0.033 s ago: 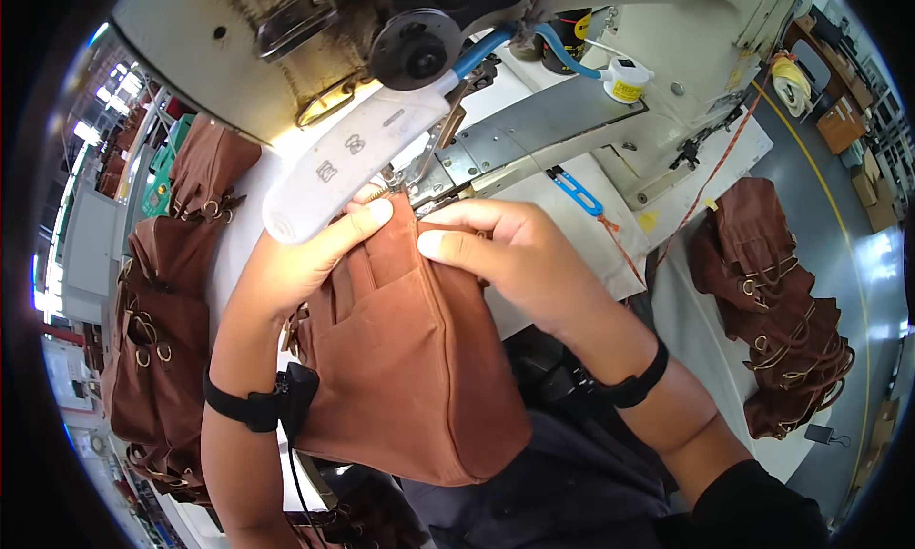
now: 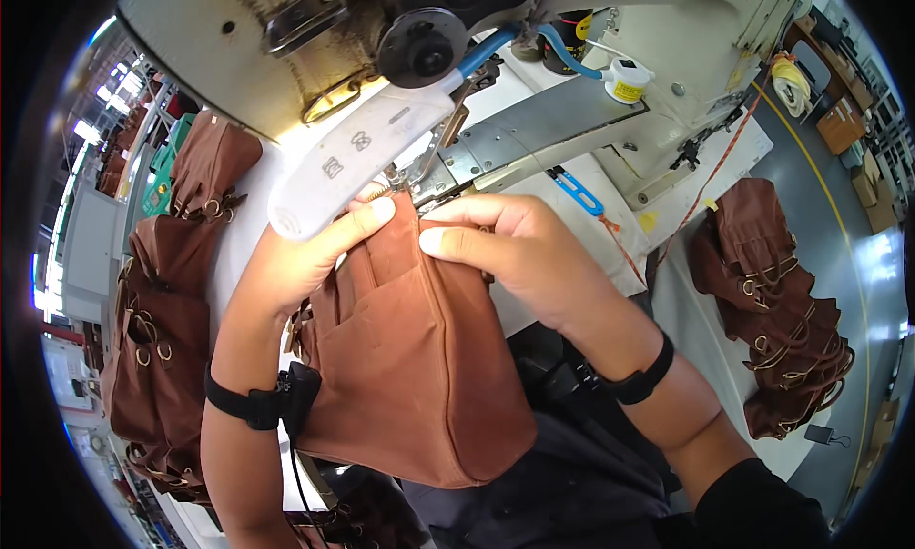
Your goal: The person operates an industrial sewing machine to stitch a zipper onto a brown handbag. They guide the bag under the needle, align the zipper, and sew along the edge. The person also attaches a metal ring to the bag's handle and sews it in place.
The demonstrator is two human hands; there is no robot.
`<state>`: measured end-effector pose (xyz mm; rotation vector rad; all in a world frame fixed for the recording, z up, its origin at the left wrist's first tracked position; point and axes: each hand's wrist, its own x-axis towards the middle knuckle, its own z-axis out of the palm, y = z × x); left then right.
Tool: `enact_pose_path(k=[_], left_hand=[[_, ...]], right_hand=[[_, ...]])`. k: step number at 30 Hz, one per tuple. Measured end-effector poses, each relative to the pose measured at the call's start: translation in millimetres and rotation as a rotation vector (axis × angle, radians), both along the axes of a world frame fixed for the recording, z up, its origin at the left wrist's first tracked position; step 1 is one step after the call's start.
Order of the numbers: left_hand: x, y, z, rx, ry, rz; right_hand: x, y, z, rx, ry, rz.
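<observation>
A brown leather bag (image 2: 391,387) hangs from the bed of a sewing machine (image 2: 534,134), its top edge up at the needle area. My left hand (image 2: 329,239) grips that edge on the left, thumb on top and the other fingers hidden behind the leather and a white lever (image 2: 353,163). On the right, my right hand (image 2: 505,239) pinches the bag's corner seam between thumb and fingers, close to the machine's metal plate. The needle and presser foot are mostly covered by the lever and my hands.
Brown bags with brass rings pile up at the left (image 2: 162,330) and the right (image 2: 762,311). Blue thread snips (image 2: 577,192) on an orange cord lie on the machine table. A small white oil bottle (image 2: 626,80) stands on the machine's arm side.
Both hands and the bag stay almost in place, with a very slight shift to the right. The grip looks the same.
</observation>
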<state>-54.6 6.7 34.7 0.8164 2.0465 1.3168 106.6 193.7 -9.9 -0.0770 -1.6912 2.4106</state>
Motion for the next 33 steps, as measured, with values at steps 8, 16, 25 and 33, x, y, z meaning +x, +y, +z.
enact_pose_path(k=[8, 16, 25, 33], left_hand=[[2.0, 6.3, 2.5, 0.135, -0.227, 0.009], [-7.7, 3.9, -4.8, 0.169, -0.211, -0.016], [3.5, 16.0, 11.8, -0.003, 0.013, -0.124], [-2.3, 19.9, 11.7, -0.035, 0.074, -0.200]], right_hand=[[-4.3, 17.5, 24.5, 0.283, -0.079, 0.050], [-7.5, 19.0, 26.4, 0.294, -0.071, 0.014], [-8.2, 22.7, 30.8, 0.455, -0.032, -0.031], [3.7, 9.8, 46.7, 1.216, 0.196, -0.595]])
